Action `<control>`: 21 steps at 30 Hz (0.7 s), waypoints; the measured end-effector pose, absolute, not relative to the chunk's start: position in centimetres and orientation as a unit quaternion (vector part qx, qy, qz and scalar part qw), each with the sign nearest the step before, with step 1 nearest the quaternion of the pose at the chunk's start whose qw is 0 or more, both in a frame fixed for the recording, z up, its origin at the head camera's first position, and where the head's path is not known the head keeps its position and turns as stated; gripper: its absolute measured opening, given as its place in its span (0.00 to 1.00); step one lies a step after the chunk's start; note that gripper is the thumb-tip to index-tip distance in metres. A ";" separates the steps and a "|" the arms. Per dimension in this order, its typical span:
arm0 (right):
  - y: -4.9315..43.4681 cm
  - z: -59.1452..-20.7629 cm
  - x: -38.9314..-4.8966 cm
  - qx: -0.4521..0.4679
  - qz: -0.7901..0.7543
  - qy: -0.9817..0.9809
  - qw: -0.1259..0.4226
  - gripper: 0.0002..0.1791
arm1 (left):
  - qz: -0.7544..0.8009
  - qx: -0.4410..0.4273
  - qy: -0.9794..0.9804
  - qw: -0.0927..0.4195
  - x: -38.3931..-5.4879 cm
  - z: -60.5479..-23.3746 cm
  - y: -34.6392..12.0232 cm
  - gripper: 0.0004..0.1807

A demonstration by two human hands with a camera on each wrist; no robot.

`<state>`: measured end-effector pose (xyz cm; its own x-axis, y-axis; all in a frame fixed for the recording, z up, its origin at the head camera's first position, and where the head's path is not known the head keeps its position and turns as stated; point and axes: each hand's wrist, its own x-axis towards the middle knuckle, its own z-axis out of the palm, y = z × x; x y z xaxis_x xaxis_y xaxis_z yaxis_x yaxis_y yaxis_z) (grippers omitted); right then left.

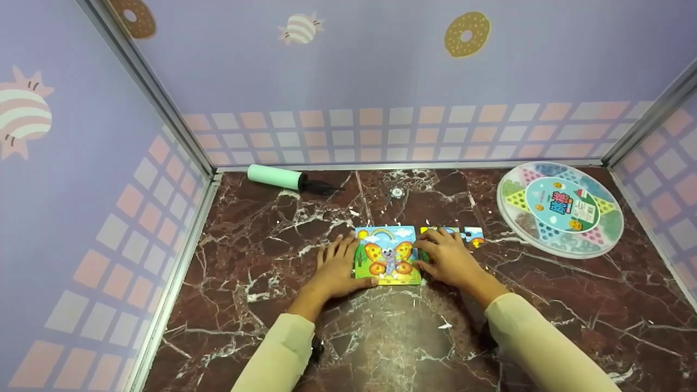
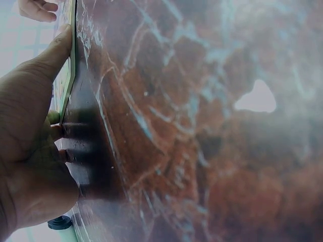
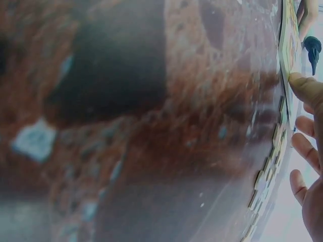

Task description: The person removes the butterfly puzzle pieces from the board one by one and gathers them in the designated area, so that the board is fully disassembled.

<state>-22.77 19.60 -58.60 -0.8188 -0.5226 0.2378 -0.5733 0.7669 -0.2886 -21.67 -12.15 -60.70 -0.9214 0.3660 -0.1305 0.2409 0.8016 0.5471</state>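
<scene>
A square picture puzzle (image 1: 389, 256) with a butterfly, rainbow and sun lies flat on the table. My left hand (image 1: 338, 267) rests along its left side, fingers spread and thumb laid over the lower left corner. At the puzzle's right edge is my right hand (image 1: 449, 258), its thumb touching the border and its fingers loosely extended. Partly under that hand lie joined jigsaw pieces (image 1: 472, 236) with blue and orange print; the rest of them is hidden. In the right wrist view, the jigsaw pieces (image 3: 262, 184) show as a row beside the puzzle (image 3: 288, 38).
A mint-green hand pump (image 1: 275, 177) with a black nozzle lies at the back left. Behind the puzzle sits a small round token (image 1: 397, 193). A round clear Chinese checkers box (image 1: 561, 209) is at the right. Patterned walls (image 1: 381, 71) enclose the marbled table (image 1: 261, 321).
</scene>
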 end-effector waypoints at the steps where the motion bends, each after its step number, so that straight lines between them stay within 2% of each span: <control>1: 19.5 -58.6 -22.8 0.291 0.174 -0.938 0.074 0.23 | 0.271 0.162 0.942 0.114 -21.6 -60.4 -12.1 0.65; 4: 19.1 -58.7 -22.9 0.285 0.172 -0.940 0.073 0.23 | 0.265 0.165 0.944 0.108 -21.3 -59.9 -12.0 0.63; 9: 18.6 -58.7 -22.9 0.284 0.171 -0.941 0.075 0.22 | 0.251 0.161 0.946 0.126 -21.0 -58.8 -12.0 0.62; 21: 17.3 -58.5 -23.0 0.296 0.178 -0.934 0.090 0.20 | 0.242 0.162 0.948 0.129 -21.0 -58.7 -11.9 0.61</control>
